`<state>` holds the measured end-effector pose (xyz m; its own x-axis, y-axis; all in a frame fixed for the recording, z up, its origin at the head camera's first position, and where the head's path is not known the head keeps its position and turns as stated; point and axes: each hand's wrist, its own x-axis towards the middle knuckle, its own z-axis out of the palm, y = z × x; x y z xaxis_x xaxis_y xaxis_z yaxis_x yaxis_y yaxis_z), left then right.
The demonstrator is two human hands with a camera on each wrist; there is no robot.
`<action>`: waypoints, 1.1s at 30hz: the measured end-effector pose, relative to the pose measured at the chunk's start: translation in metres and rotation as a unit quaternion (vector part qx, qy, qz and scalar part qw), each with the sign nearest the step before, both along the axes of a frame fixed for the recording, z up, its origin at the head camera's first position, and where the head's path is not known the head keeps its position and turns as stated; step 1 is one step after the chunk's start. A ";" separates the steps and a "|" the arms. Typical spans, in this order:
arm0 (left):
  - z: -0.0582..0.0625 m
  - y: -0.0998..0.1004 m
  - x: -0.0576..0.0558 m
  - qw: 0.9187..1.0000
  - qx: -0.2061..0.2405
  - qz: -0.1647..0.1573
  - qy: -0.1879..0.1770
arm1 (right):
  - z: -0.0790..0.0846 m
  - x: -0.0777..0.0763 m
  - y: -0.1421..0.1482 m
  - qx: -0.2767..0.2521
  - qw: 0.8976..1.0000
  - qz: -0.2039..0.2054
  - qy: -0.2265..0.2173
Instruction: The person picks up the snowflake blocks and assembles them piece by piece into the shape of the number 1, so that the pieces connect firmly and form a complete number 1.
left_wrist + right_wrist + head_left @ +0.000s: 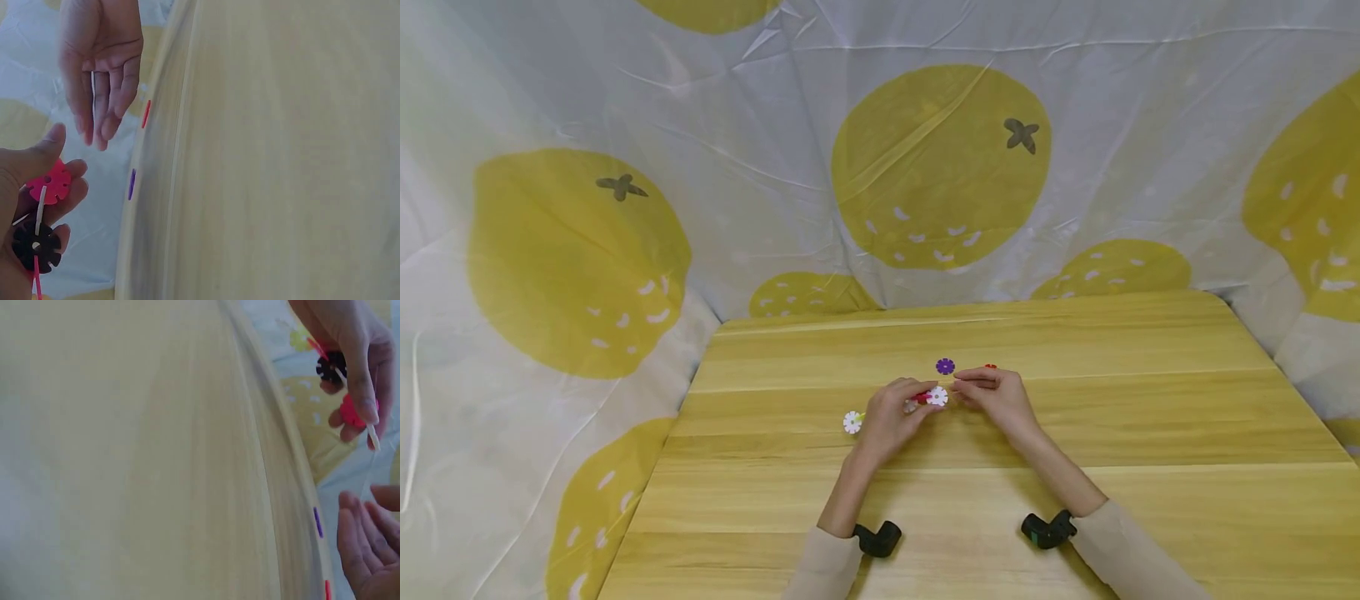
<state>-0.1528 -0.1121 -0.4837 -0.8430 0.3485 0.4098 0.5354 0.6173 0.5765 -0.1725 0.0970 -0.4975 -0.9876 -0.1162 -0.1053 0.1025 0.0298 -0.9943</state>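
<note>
Where the desk (955, 533) ends at its far edge, there hangs one cloth (760, 125): pale, creased, printed with large yellow lemons. The desk: one wood-grained board, far corners rounded.

Two beige sleeves (827, 562), mine, each with a black wrist device (880, 540) beside it.

My left hand (886, 417): thumb and fingers clamped on a chain of discs, above the desk, well in from its left and right edges. In the head view this hand hides the chain's middle.

My right hand (1003, 404): fingers nearly straight, thumb apart from them, near the chain's right end.

One chain of discs (922, 398): long axis roughly along the far edge, slightly aslant; right end nearer that edge and pointing at my right hand, left end pointing toward the left edge. Visible members: white disc (938, 400) at the right end, pink disc (53, 181), black disc (25, 245), then yellow and white past my hand. Neighbours slotted crosswise. Thin, round, smooth, plastic-looking; rims notched.

One purple disc (945, 362), loose: flat on the desk, toward the far edge.

One red disc (991, 366), loose: flat, right of the purple, partly blocked by my right fingers.
</note>
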 end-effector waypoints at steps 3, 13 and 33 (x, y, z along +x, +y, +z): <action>-0.001 -0.003 -0.001 1.000 -0.004 0.002 -0.008 | -0.002 -0.010 0.002 0.056 0.998 -0.014 0.025; -0.001 -0.006 -0.002 0.999 -0.008 0.003 -0.034 | 0.001 -0.034 0.003 0.173 0.983 -0.027 0.053; -0.002 -0.013 -0.002 0.998 0.020 0.003 -0.053 | -0.005 -0.057 -0.020 0.279 0.959 0.015 0.058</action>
